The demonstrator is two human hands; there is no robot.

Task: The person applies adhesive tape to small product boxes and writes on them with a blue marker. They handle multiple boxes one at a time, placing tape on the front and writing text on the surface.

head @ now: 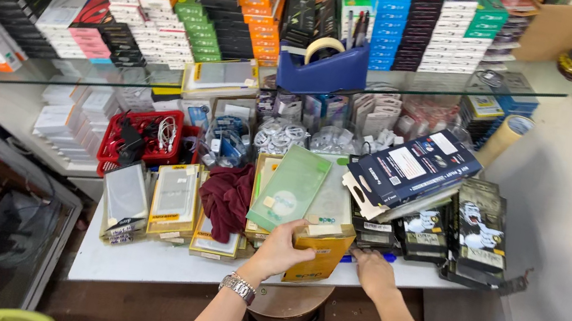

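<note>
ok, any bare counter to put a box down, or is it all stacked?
Bare strip of white counter along the front edge, left of the left hand, below the clear-fronted packs. A thin strip beside the right hand. Everything behind is crowded: maroon cloth, red basket, black boxes.

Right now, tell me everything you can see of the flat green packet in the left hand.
The flat green packet is a thin, pale green rectangular sleeve, glossy like plastic or coated card, with a round pale mark near its lower end. It stands tilted, top leaning right, lifted out of a yellow box of similar packets. The left hand grips its bottom edge. A second pale packet sits right behind it.
</note>
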